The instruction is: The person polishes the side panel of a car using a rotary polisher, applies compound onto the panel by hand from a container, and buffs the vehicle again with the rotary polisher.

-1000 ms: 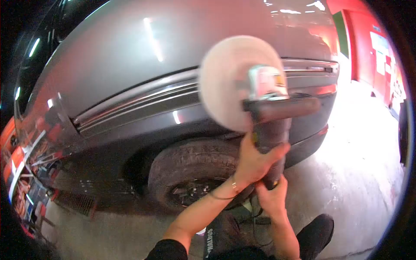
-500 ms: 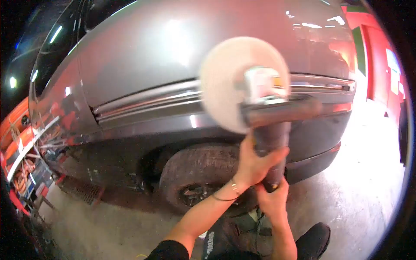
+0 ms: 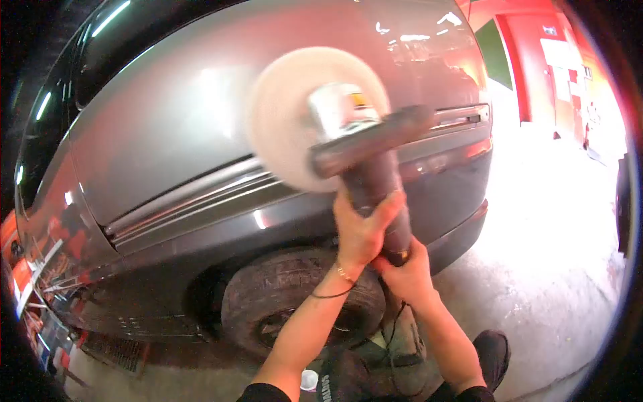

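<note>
A black and silver polisher [image 3: 372, 175] with a side handle [image 3: 375, 141] is held up in front of a dark grey vehicle's side panel [image 3: 167, 114]. Its round pale pad [image 3: 281, 127] faces the panel above the trim strip [image 3: 201, 187], and its surface is smeared by motion. My left hand [image 3: 365, 228], with a bracelet at the wrist, is wrapped round the polisher's body. Lower down, my right hand [image 3: 410, 273] is closed on the rear end of the body. A cord [image 3: 395, 328] hangs below that hand. Whether the pad touches the panel is hard to tell.
Below the panel is a rear wheel [image 3: 301, 295]. A white cup [image 3: 309, 380] stands on the floor near my legs, and my dark shoe [image 3: 492, 355] is at right. Red and metal equipment [image 3: 33, 281] lies far left. A red wall [image 3: 536, 60] stands behind.
The view has shifted and tilted. The polisher, with both my hands on it, leans more to the left, and its pad is higher relative to the trim strip.
</note>
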`<control>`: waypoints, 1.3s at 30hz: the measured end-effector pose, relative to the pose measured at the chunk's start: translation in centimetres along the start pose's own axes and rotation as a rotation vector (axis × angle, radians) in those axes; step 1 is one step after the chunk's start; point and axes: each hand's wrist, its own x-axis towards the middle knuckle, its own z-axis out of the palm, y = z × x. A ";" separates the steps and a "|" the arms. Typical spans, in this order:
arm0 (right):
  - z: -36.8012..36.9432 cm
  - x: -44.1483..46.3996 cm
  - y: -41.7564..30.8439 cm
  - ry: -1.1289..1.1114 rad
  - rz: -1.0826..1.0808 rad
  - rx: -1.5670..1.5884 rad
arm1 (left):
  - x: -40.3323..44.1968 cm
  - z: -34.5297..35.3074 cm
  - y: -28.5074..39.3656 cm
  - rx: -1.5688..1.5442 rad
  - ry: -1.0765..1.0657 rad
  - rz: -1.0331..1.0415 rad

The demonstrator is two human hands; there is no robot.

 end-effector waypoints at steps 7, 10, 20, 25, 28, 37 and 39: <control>-6.2 0.8 6.1 0.493 0.300 0.235 | 4.3 10.5 -8.4 0.212 -0.225 -0.058; -10.6 4.1 4.4 0.395 0.245 0.280 | 8.1 15.0 -9.4 0.244 -0.298 -0.056; -12.8 17.1 -14.2 -0.004 -0.019 -0.187 | 23.5 15.9 3.4 0.097 -0.033 0.386; -5.7 18.8 -20.7 -0.118 -0.191 -0.419 | 18.9 8.0 13.3 -0.207 0.187 0.327; -2.7 18.4 -22.0 -0.184 -0.246 -0.468 | 18.5 4.8 14.9 -0.288 0.182 0.393; -5.3 15.5 -12.8 -0.016 -0.176 -0.405 | 17.6 7.3 5.9 -0.116 0.086 0.449; -8.0 15.3 -9.4 0.079 -0.056 -0.249 | 17.9 9.9 2.4 -0.113 -0.068 0.297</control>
